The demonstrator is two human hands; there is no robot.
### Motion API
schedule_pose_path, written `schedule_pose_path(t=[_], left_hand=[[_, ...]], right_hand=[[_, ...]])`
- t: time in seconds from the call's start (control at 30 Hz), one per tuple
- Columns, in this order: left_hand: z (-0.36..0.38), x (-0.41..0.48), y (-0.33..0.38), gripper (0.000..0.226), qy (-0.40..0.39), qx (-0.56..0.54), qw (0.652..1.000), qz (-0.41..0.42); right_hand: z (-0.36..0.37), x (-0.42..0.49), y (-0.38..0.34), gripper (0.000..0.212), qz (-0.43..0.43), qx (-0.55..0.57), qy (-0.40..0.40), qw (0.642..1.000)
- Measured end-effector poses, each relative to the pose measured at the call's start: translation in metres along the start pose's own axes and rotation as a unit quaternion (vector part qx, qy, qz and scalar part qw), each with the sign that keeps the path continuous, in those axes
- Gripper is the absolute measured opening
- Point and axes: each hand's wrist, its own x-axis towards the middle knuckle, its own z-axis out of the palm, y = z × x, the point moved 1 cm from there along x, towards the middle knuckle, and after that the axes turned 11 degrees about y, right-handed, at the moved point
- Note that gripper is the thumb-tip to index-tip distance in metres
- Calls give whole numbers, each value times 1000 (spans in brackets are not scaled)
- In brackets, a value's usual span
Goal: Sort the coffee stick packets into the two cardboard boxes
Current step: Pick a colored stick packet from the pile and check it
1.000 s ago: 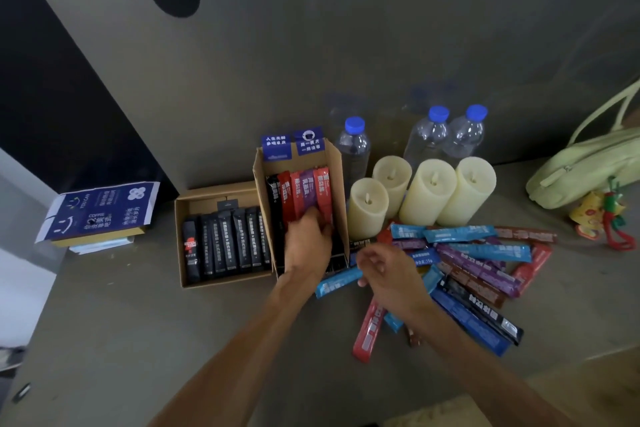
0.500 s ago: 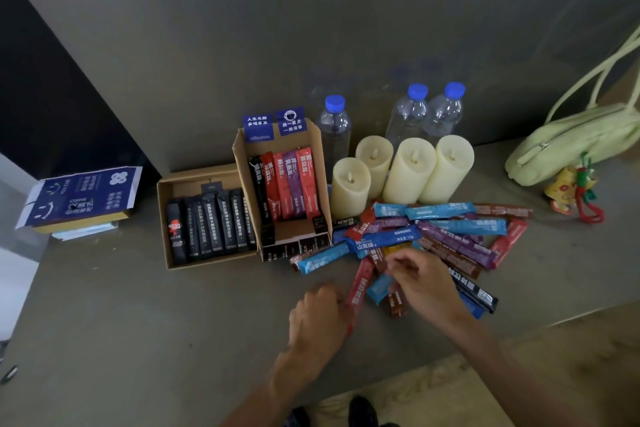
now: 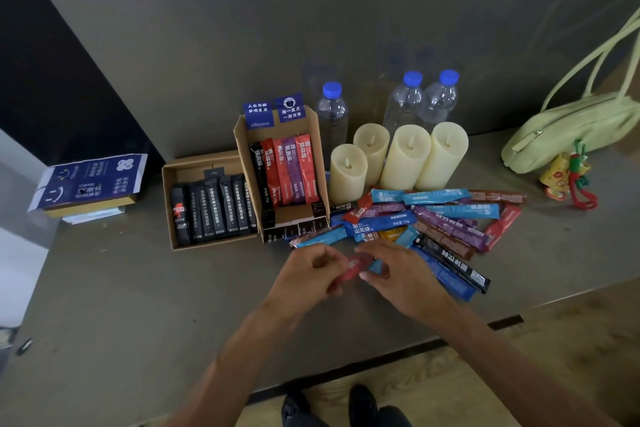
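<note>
Two open cardboard boxes stand side by side on the grey table. The low left box (image 3: pixel 167 204) holds several black stick packets. The taller right box (image 3: pixel 242 146) holds a black, red and purple packets standing upright. A loose pile of coloured packets (image 3: pixel 436 218) lies to the right of the boxes. In front of the pile, my left hand (image 3: pixel 304 277) and my right hand (image 3: pixel 398 274) both pinch one red packet (image 3: pixel 351 269) between them, just above the table.
Several cream candles (image 3: pixel 405 156) and three clear water bottles (image 3: pixel 403 104) stand behind the pile. A light green handbag (image 3: pixel 568 128) with a charm lies at the right. A blue printed box (image 3: pixel 90 180) sits on papers at the left. The table's front edge runs below my forearms.
My left hand left the right box and came back toward me. Both hands have met in front of the pile and now hold a red packet between them.
</note>
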Motion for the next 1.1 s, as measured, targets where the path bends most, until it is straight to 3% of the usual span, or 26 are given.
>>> schedule_pose_path(t=[0.1,0.17,0.3,0.53,0.63,0.8,0.97,1.1], left_hand=[[-7,0,14,21,-26,-130,989,-64],[-13,4,18,34,6,-202,975,-90],[-22,12,16,31,97,-85,992,-2],[-12,16,11,10,74,77,985,134],[-9,20,8,7,68,104,982,141],[-14,22,7,4,97,116,976,156],[-30,24,4,8,130,115,970,169],[-60,26,3,7,230,87,957,151]], right_hand=[[3,2,-5,16,15,33,7,999],[4,2,-11,7,31,94,3,995],[1,-3,-22,7,110,208,-56,970],[3,-3,-25,12,124,211,-86,966],[3,-1,-29,16,110,214,-83,967],[9,0,-33,5,135,278,-45,950],[16,12,-50,6,111,243,-31,963],[27,36,-77,14,98,225,-6,969]])
